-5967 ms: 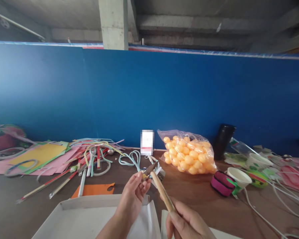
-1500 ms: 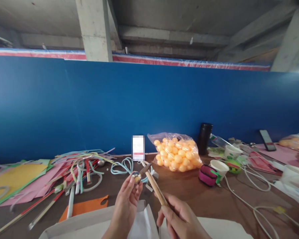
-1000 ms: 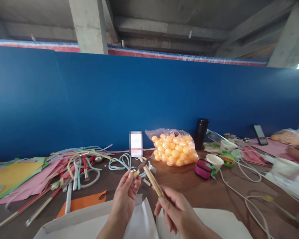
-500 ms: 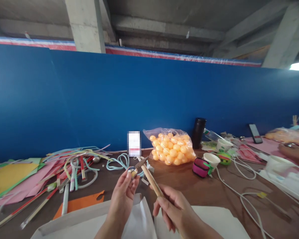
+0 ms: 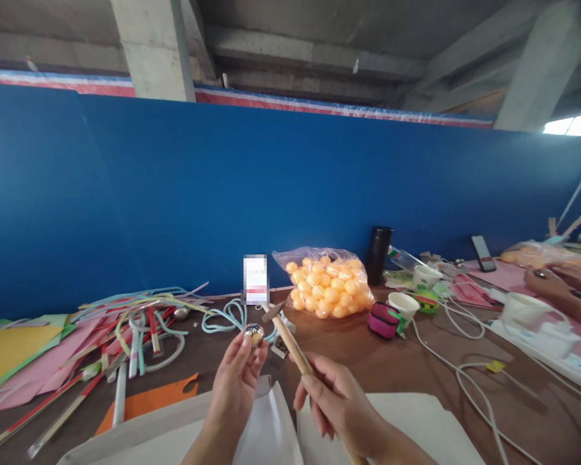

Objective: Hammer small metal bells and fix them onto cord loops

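Between the thumb and fingers of my left hand point(image 5: 233, 384) is a shiny silver metal ball point(image 5: 254, 334), raised above the table. My right hand point(image 5: 336, 397) is wrapped round the wooden handle of a small hammer point(image 5: 290, 342). The hammer slants up to the left, and its dark head sits just right of the ball, apart from it. White paper sheets point(image 5: 411, 420) lie under both wrists. Behind the hands are a loop of light-blue cord point(image 5: 225, 316) and a small white card with a blurred face point(image 5: 255, 278).
A clear bag of orange balls point(image 5: 326, 287) stands at the back, beside a black bottle point(image 5: 379, 255). Paper cups point(image 5: 403, 305), a magenta pouch point(image 5: 383, 320) and white cables lie right. Coloured paper, straws and tubes point(image 5: 145, 329) crowd the left. A co-worker's hands point(image 5: 552, 284) show far right.
The view has shifted slightly, so most things sit a little further left. Both hands keep their grip, with the hammer head still close to the ball.
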A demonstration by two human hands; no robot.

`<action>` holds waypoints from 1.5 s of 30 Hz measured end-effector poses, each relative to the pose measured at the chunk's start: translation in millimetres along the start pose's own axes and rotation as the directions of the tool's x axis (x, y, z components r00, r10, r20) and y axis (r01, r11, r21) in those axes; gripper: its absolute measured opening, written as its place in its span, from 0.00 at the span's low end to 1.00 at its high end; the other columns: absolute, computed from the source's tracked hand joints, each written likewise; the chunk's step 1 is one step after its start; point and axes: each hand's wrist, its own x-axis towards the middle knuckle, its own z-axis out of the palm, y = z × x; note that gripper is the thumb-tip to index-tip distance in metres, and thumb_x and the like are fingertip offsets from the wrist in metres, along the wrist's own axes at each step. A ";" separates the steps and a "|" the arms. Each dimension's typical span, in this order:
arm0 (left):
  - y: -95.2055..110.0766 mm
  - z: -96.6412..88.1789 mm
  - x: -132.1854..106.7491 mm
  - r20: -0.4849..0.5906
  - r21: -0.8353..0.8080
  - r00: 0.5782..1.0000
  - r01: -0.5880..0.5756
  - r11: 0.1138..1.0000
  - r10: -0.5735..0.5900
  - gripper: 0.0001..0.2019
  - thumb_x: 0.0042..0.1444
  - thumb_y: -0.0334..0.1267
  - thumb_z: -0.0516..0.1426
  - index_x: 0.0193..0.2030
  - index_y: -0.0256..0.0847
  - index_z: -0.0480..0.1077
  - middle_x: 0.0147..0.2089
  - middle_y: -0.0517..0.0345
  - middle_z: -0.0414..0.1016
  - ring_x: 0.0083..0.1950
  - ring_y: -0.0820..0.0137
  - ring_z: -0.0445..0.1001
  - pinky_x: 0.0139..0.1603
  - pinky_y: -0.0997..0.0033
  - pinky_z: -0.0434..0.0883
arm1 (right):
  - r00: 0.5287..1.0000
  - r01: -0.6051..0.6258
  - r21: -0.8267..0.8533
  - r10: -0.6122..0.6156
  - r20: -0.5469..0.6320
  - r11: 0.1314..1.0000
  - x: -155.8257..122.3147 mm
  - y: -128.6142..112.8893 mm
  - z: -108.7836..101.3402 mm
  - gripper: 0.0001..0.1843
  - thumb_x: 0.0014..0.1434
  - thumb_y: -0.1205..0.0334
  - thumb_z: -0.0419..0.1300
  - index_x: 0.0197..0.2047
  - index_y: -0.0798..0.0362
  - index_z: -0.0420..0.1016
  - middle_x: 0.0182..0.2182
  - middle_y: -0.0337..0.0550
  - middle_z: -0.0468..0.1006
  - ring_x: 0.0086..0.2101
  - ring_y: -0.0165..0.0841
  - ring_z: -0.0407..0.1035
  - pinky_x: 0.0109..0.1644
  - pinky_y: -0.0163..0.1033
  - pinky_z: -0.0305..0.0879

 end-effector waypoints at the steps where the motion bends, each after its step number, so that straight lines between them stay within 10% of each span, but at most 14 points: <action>1: 0.1 0.5 0.0 -0.003 0.005 1.000 0.004 1.000 -0.004 0.13 0.51 0.30 0.59 0.44 0.36 0.70 0.41 0.50 0.77 0.40 0.68 0.77 0.41 0.74 0.74 | 1.000 0.008 0.021 -0.008 -0.010 1.000 -0.2 -1.1 -0.4 0.24 0.62 0.51 0.51 0.58 0.55 0.59 0.28 0.41 0.75 0.13 0.18 0.58 0.14 0.25 0.51; 45: -1.4 0.4 0.4 0.004 0.018 1.000 -0.030 0.999 0.030 0.12 0.50 0.30 0.60 0.43 0.36 0.71 0.38 0.51 0.77 0.37 0.70 0.77 0.41 0.74 0.74 | 0.999 -0.032 -0.129 0.037 0.031 0.991 -2.5 -2.9 0.7 0.25 0.61 0.50 0.51 0.56 0.54 0.62 0.29 0.41 0.77 0.13 0.19 0.58 0.14 0.25 0.50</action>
